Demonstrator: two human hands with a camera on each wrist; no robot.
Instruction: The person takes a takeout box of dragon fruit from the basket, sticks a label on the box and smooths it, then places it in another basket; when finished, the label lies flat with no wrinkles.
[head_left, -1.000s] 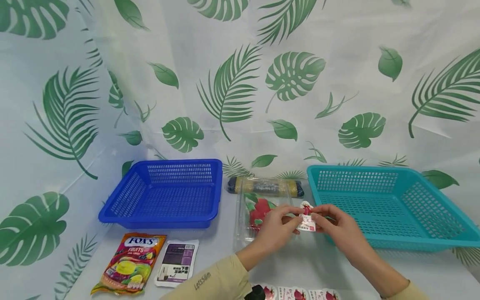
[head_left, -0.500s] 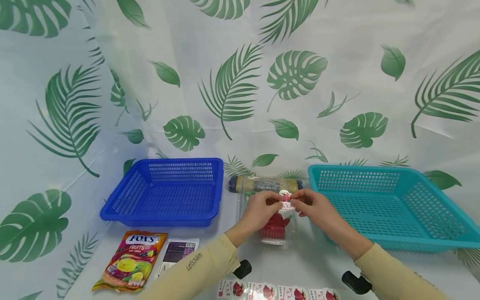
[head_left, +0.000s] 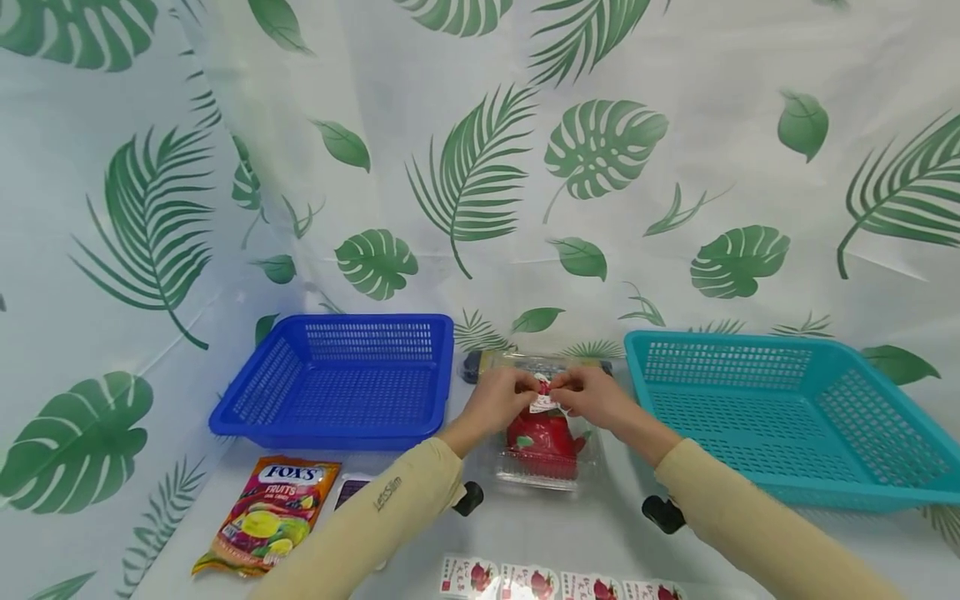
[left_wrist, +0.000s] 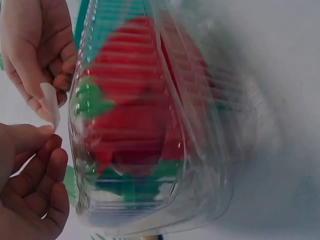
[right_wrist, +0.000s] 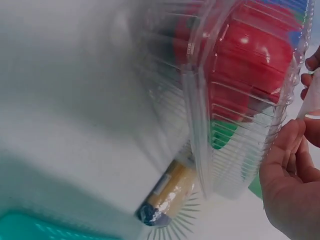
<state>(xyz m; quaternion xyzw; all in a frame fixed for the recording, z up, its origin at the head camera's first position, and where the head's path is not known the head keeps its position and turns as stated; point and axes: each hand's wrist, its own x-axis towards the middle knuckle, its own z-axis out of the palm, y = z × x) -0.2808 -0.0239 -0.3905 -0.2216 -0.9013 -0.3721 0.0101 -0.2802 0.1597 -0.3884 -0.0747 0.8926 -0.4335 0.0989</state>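
A small white sticker with a red fruit print (head_left: 543,398) is pinched between both hands, above a clear plastic box (head_left: 592,467) that holds a red dragon fruit with green tips (head_left: 542,442). My left hand (head_left: 497,402) has the sticker's left edge and my right hand (head_left: 597,398) its right edge. The left wrist view shows the sticker (left_wrist: 50,104) edge-on and curved beside the box lid (left_wrist: 130,120), held by the left hand (left_wrist: 32,182) and the right hand (left_wrist: 40,55). In the right wrist view, the right hand (right_wrist: 295,175) grips it next to the lid.
A blue basket (head_left: 337,442) stands at left, a teal basket (head_left: 795,492) at right. A candy bag (head_left: 266,517) and a partly covered purple-and-white packet (head_left: 351,487) lie front left. A row of stickers (head_left: 562,583) lies along the front. Behind the box is a yellow-and-dark package (right_wrist: 172,195).
Both hands have moved left with the sticker, from beside the teal basket to over the clear box. More of the sticker row and the red fruit now shows; the left sleeve covers more of the packet.
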